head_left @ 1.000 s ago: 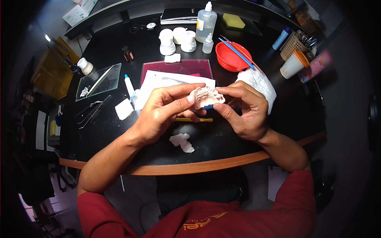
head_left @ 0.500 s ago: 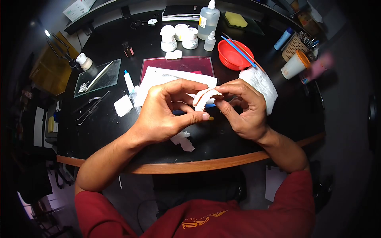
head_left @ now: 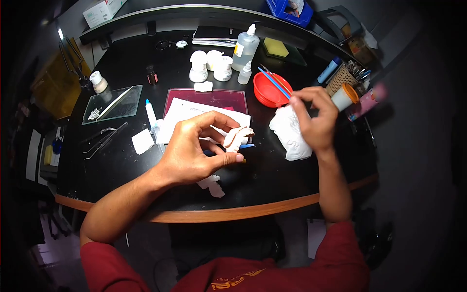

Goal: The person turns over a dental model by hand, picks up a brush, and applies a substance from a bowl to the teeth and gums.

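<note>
Plaster model (head_left: 235,139) in left hand (head_left: 194,148); right by brushes (head_left: 275,82).

A single head-worn view looks forward and steeply down over the desk (head_left: 262,182), wide enough to take in the wearer's torso at lower centre and a shelf edge (head_left: 219,18) across the top.

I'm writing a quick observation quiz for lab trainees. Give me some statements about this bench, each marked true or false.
1. The left hand holds a dental cast. True.
2. The right hand also grips the cast. False: it is apart from it, near the red bowl.
3. The white cup has an orange rim. True.
4. The tweezers lie on the glass slab. False: they lie beside it.
5. The sponge is yellow. True.
</note>
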Tool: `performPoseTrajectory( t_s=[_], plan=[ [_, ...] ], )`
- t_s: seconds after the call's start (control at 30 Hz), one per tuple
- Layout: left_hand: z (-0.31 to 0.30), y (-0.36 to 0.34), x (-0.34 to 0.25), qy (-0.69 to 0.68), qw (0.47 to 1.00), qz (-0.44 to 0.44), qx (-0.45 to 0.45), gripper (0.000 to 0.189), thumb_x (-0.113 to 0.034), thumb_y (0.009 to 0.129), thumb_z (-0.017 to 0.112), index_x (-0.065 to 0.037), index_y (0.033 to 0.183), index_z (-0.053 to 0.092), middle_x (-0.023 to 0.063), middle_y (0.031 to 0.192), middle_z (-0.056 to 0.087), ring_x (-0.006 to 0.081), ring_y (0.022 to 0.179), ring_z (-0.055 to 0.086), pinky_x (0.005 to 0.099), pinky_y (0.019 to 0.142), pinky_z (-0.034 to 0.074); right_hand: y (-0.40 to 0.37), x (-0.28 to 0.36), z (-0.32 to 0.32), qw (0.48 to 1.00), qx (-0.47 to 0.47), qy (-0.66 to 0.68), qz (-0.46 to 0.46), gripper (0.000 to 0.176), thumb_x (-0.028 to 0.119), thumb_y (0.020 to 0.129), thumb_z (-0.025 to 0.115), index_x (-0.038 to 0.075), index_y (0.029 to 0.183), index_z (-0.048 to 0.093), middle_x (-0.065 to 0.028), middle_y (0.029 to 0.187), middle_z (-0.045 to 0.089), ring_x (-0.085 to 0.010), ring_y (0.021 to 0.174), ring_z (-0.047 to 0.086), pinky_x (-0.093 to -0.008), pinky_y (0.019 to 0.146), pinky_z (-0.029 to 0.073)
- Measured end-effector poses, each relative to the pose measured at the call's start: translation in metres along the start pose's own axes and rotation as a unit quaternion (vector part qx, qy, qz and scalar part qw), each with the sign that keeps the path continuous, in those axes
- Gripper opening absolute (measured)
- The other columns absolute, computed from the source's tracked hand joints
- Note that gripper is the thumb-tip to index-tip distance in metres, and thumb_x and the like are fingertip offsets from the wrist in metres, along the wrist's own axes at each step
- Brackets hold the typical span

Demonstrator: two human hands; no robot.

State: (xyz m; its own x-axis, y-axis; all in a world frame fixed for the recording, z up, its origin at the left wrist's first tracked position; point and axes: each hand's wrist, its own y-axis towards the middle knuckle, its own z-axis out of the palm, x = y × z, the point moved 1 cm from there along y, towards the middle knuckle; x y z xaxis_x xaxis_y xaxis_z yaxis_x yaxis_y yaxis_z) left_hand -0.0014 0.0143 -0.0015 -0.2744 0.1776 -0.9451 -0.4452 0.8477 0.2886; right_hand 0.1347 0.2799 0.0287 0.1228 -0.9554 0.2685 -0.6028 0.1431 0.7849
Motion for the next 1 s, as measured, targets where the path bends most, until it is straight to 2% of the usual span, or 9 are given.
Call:
performPoseTrajectory(
  t_s=[0.07,0.1,0.2,0.23,0.33,0.47,0.6,0.9,1.0],
  plan=[
    [0.0,0.0,-0.001,0.008,1.0,0.011,-0.003,0.048,-0.004,0.079,0.094,0.003,0.119,0.071,0.0125,0.113,0.075,0.0175,0.095,0.076,0.028,0.076,0.065,0.003,-0.025,-0.002,0.989,-0.034,-0.071,0.121,0.007,0.009,0.088,0.08,0.004,0.092,0.08,-0.0079,0.089,0.075,-0.0253,0.089,0.07,-0.0379,0.081,0.055],
    [0.001,0.0,-0.001,0.012,1.0,0.016,-0.004,0.048,-0.004,0.079,0.094,0.003,0.119,0.07,0.0127,0.112,0.075,0.0179,0.095,0.076,0.0284,0.075,0.065,0.0,-0.043,-0.002,0.987,-0.03,-0.082,0.134,0.013,0.016,0.091,0.08,0.004,0.093,0.08,-0.0084,0.088,0.077,-0.0243,0.086,0.071,-0.0368,0.08,0.055],
    [0.002,0.001,0.001,0.01,0.999,0.03,-0.011,0.047,-0.003,0.079,0.094,0.004,0.119,0.07,0.0125,0.112,0.076,0.0187,0.096,0.077,0.0296,0.077,0.066,-0.006,-0.066,0.003,0.958,0.041,-0.028,0.282,0.019,0.021,0.093,0.08,0.002,0.094,0.08,-0.0092,0.086,0.078,-0.0229,0.084,0.073,-0.0367,0.079,0.055],
    [-0.001,0.001,-0.003,0.017,1.0,0.004,0.011,0.048,-0.003,0.081,0.093,0.004,0.121,0.067,0.0147,0.123,0.071,0.0203,0.106,0.074,0.0313,0.083,0.067,-0.008,-0.07,0.004,0.959,0.059,-0.047,0.275,0.023,0.025,0.095,0.079,0.001,0.097,0.081,-0.0104,0.084,0.079,-0.0199,0.08,0.074,-0.0347,0.077,0.056],
    [-0.002,0.001,-0.001,0.038,0.999,0.007,0.001,0.049,-0.003,0.08,0.093,0.004,0.121,0.067,0.0142,0.124,0.071,0.0199,0.104,0.075,0.0311,0.083,0.066,-0.012,-0.076,0.007,0.944,0.08,-0.008,0.32,0.02,0.021,0.094,0.079,0.001,0.098,0.081,-0.0101,0.083,0.079,-0.0168,0.078,0.074,-0.032,0.074,0.057],
    [0.0,0.001,0.001,0.03,0.999,0.017,-0.026,0.047,-0.003,0.08,0.093,0.003,0.121,0.07,0.0128,0.112,0.076,0.0189,0.096,0.077,0.0304,0.079,0.066,-0.015,-0.082,0.01,0.946,0.082,0.028,0.311,0.016,0.015,0.092,0.08,0.001,0.099,0.081,-0.0096,0.081,0.079,-0.0134,0.074,0.074,-0.0305,0.07,0.057],
    [0.002,-0.001,0.0,0.027,0.999,0.009,-0.023,0.045,0.0,0.08,0.091,0.005,0.12,0.069,0.0132,0.113,0.075,0.0189,0.094,0.076,0.0294,0.077,0.065,-0.011,-0.071,0.006,0.94,0.092,-0.008,0.329,0.016,0.017,0.093,0.079,0.002,0.101,0.082,-0.0067,0.083,0.078,-0.0121,0.077,0.072,-0.0288,0.072,0.055],
    [0.003,-0.001,0.001,0.0,0.999,-0.011,-0.034,0.045,0.0,0.082,0.091,0.005,0.12,0.068,0.0137,0.116,0.074,0.018,0.096,0.075,0.0294,0.079,0.066,-0.01,-0.068,0.004,0.939,0.089,0.011,0.333,0.017,0.017,0.092,0.077,0.003,0.1,0.082,-0.0079,0.084,0.079,-0.0141,0.078,0.073,-0.0301,0.075,0.056],
    [0.002,-0.001,0.001,0.013,0.999,0.006,-0.036,0.045,0.001,0.082,0.09,0.005,0.121,0.067,0.014,0.115,0.074,0.0185,0.097,0.076,0.0297,0.079,0.066,-0.008,-0.069,0.005,0.937,0.092,-0.007,0.337,0.018,0.018,0.093,0.078,0.002,0.1,0.082,-0.0083,0.084,0.079,-0.0143,0.078,0.072,-0.0302,0.075,0.056]
  ],
)
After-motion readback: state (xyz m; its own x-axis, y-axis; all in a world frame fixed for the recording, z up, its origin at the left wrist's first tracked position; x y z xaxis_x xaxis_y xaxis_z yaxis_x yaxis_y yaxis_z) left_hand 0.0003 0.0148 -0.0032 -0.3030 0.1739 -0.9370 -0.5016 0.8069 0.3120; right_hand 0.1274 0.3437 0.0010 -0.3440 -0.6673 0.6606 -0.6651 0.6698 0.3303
